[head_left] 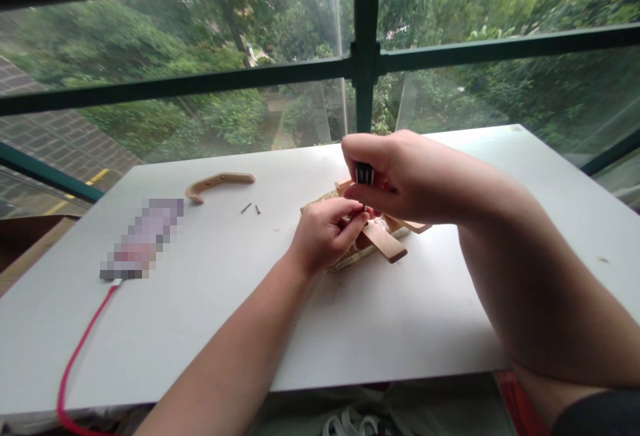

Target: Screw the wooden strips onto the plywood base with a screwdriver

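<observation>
My right hand (387,173) is wrapped round the black handle of a screwdriver (364,173), held upright with its tip down. Just below, thumb and fingers of my left hand (327,229) pinch together around the screwdriver's tip; what they grip is too small to make out. Beneath both hands lies a flat wooden piece (386,244) with a rounded end, sticking out toward me. It rests over a pale, woven-looking object (345,263), mostly covered by my hands. Another wooden end (417,227) shows under my right wrist.
On the white table (200,329), a curved wooden piece (223,179) with holes lies at the back left, near two loose screws (251,209). A blurred phone-like object (143,239) with a red cable (83,349) lies at left. Green-framed windows (367,56) stand behind.
</observation>
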`<state>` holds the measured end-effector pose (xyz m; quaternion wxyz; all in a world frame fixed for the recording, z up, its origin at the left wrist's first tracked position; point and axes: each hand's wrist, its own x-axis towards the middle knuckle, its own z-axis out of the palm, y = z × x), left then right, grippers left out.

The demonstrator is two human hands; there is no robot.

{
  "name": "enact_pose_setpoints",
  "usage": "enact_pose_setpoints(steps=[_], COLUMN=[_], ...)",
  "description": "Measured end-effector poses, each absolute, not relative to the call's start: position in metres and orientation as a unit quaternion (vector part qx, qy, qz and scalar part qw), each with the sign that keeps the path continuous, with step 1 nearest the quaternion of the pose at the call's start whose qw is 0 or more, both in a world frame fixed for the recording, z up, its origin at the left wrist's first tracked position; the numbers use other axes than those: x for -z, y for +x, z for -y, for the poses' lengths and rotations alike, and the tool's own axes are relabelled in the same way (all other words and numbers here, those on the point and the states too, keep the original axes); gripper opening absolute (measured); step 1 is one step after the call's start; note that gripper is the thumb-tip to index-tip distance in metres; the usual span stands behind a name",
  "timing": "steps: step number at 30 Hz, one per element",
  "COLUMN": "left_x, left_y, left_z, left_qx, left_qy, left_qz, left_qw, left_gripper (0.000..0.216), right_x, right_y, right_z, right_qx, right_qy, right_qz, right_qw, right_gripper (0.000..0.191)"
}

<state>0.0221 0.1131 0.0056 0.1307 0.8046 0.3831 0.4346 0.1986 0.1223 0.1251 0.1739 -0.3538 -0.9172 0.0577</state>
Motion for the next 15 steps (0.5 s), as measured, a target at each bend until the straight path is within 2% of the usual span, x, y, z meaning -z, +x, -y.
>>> enact_pose_setpoints(steps=[15], left_x=[-0.0037], left_y=[0.0225], left_z=[-0.1125], left_qx=[-0.448], left_qy=[0.798], left_qz=[-0.383], left_qw=[0.126], left_gripper=[0.017], right_x=[-0.1228], right_y=[0.1950], right_z=[-0.1227], right_qx=[-0.050], right_qy=[-0.358], right_qz=[0.914], right_qw=[0.185], right_gripper=[0.018])
